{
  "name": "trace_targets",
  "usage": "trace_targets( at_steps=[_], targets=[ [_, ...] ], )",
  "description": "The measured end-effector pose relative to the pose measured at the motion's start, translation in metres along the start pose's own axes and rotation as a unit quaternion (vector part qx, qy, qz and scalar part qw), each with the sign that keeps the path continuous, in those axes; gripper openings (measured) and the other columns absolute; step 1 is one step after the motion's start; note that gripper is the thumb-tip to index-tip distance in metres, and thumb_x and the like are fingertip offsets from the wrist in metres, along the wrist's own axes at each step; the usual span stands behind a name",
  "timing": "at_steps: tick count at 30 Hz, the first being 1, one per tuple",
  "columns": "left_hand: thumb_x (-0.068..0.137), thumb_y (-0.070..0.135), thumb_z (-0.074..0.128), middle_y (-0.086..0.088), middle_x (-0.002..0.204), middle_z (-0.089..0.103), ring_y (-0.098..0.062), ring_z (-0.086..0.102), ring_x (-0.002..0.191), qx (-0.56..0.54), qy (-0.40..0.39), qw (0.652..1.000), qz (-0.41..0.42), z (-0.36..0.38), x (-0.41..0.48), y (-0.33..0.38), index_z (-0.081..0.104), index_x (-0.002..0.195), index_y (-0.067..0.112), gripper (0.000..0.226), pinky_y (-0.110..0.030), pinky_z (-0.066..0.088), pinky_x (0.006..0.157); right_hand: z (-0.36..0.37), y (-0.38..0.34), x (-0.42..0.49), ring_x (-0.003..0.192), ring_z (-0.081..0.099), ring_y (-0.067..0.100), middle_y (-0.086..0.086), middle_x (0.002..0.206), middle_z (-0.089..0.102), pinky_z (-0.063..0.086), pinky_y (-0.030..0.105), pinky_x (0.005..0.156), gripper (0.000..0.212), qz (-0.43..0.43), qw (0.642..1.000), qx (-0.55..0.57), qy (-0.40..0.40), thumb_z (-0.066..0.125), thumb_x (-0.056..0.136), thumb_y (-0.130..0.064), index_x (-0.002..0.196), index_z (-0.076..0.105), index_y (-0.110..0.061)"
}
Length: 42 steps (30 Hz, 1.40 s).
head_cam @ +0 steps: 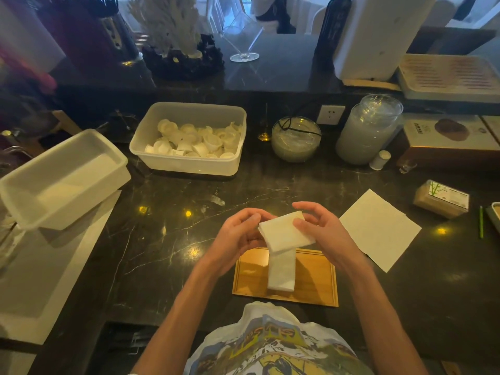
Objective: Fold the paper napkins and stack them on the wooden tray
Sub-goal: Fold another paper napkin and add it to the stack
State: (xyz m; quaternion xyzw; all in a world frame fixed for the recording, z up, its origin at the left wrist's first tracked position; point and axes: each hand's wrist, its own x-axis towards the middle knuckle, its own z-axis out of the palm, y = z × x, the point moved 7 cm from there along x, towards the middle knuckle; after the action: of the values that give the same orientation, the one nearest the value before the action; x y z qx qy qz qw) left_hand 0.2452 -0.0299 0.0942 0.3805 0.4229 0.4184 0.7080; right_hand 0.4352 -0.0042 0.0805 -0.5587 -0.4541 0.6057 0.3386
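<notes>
A folded white paper napkin [284, 231] is held above the counter between both hands. My left hand [238, 234] grips its left edge and my right hand [319, 228] pinches its right side with the thumb on top. Below them a wooden tray [313, 280] lies on the dark marble counter near my body. A stack of folded napkins [281, 272] rests lengthwise in the tray's middle, its far end hidden by the held napkin. An unfolded napkin [378, 228] lies flat on the counter to the right of my hands.
A plastic tub of small white cups [189, 139] stands behind the hands, and an empty plastic tub [62, 180] sits tilted at the left. At the back right are a glass bowl [296, 139] and a glass jar [365, 131]. A small packet [441, 198] lies at the far right.
</notes>
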Motion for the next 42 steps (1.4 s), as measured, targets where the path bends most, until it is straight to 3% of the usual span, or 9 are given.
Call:
trace_targets(
  at_steps=[7, 10, 12, 16, 21, 30, 36, 39, 42],
  targets=[
    [0.096, 0.022, 0.067, -0.001, 0.112, 0.076, -0.020, 0.074, 0.106, 0.098, -0.024, 0.988, -0.117, 0.001, 0.000, -0.020, 0.067, 0.120, 0.018, 0.024, -0.028, 0.063, 0.077, 0.003, -0.015, 0.005, 0.098, 0.068, -0.001, -0.031, 0.101, 0.068, 0.057, 0.012, 0.065, 0.035, -0.037, 0.998, -0.053, -0.002, 0.067, 0.094, -0.036, 0.124, 0.058, -0.052],
    [0.097, 0.020, 0.066, 0.001, 0.108, 0.078, -0.017, 0.076, 0.103, 0.064, 0.052, 0.993, -0.083, -0.003, 0.002, -0.022, 0.068, 0.115, 0.019, 0.018, -0.027, 0.063, 0.075, 0.006, -0.018, 0.005, 0.099, 0.066, 0.002, -0.027, 0.111, 0.063, 0.055, 0.010, 0.060, 0.046, -0.011, 0.999, 0.007, 0.034, 0.055, 0.093, -0.059, 0.136, 0.051, -0.044],
    [0.097, 0.018, 0.066, 0.002, 0.106, 0.079, -0.017, 0.076, 0.100, 0.030, 0.111, 0.992, -0.054, -0.009, 0.003, -0.022, 0.065, 0.114, 0.019, 0.017, -0.025, 0.063, 0.072, 0.014, -0.011, 0.002, 0.100, 0.070, 0.008, -0.018, 0.118, 0.064, 0.061, 0.020, 0.065, 0.063, 0.022, 0.999, 0.022, 0.018, 0.061, 0.086, -0.063, 0.142, 0.046, -0.037],
    [0.095, 0.016, 0.069, 0.004, 0.107, 0.077, -0.015, 0.077, 0.097, 0.030, 0.165, 0.985, -0.027, -0.013, 0.001, -0.024, 0.061, 0.112, 0.023, 0.021, -0.024, 0.062, 0.070, 0.027, 0.008, -0.005, 0.101, 0.073, 0.016, -0.001, 0.118, 0.070, 0.063, 0.026, 0.072, 0.061, 0.040, 0.999, -0.019, -0.006, 0.076, 0.086, -0.037, 0.140, 0.050, -0.030],
    [0.092, 0.014, 0.072, -0.001, 0.116, 0.074, -0.016, 0.077, 0.098, 0.030, 0.161, 0.985, -0.055, -0.013, -0.006, -0.038, 0.059, 0.116, 0.021, 0.028, -0.027, 0.063, 0.073, 0.024, 0.014, -0.011, 0.100, 0.073, 0.014, 0.001, 0.115, 0.074, 0.062, 0.023, 0.072, 0.045, 0.008, 0.999, -0.036, 0.018, 0.071, 0.093, -0.021, 0.135, 0.059, -0.020],
    [0.091, 0.013, 0.073, -0.003, 0.117, 0.075, -0.018, 0.077, 0.100, 0.069, 0.067, 0.987, -0.126, 0.000, -0.010, -0.062, 0.061, 0.119, 0.017, 0.031, -0.030, 0.064, 0.074, 0.007, 0.049, -0.037, 0.083, 0.073, 0.010, -0.007, 0.104, 0.077, 0.059, 0.021, 0.065, 0.032, 0.028, 0.998, 0.003, 0.063, 0.060, 0.100, -0.019, 0.131, 0.067, -0.023],
    [0.093, 0.012, 0.071, 0.006, 0.113, 0.076, -0.015, 0.076, 0.101, 0.110, -0.002, 0.983, -0.149, 0.012, -0.011, -0.074, 0.060, 0.121, 0.025, 0.032, -0.027, 0.063, 0.074, 0.008, 0.069, -0.054, 0.103, 0.070, 0.012, -0.012, 0.114, 0.072, 0.062, 0.022, 0.069, 0.031, 0.023, 0.993, 0.033, 0.110, 0.058, 0.101, -0.019, 0.127, 0.065, -0.033],
    [0.096, 0.025, 0.067, 0.010, 0.113, 0.076, -0.013, 0.073, 0.106, 0.118, -0.028, 0.981, -0.153, 0.015, -0.012, -0.078, 0.060, 0.126, 0.026, 0.031, -0.027, 0.063, 0.076, 0.006, 0.071, -0.058, 0.102, 0.070, 0.010, -0.014, 0.108, 0.072, 0.062, 0.023, 0.069, 0.031, 0.018, 0.992, 0.031, 0.120, 0.059, 0.100, -0.021, 0.128, 0.064, -0.033],
    [0.098, 0.042, 0.059, 0.014, 0.112, 0.074, -0.004, 0.072, 0.104, 0.127, 0.028, 0.983, -0.129, 0.012, -0.010, -0.076, 0.062, 0.118, 0.035, 0.021, -0.023, 0.061, 0.076, 0.006, 0.071, -0.061, 0.098, 0.071, 0.007, -0.005, 0.106, 0.072, 0.060, 0.021, 0.068, 0.031, 0.008, 0.993, 0.021, 0.113, 0.060, 0.099, -0.022, 0.128, 0.063, -0.033]
  ],
)
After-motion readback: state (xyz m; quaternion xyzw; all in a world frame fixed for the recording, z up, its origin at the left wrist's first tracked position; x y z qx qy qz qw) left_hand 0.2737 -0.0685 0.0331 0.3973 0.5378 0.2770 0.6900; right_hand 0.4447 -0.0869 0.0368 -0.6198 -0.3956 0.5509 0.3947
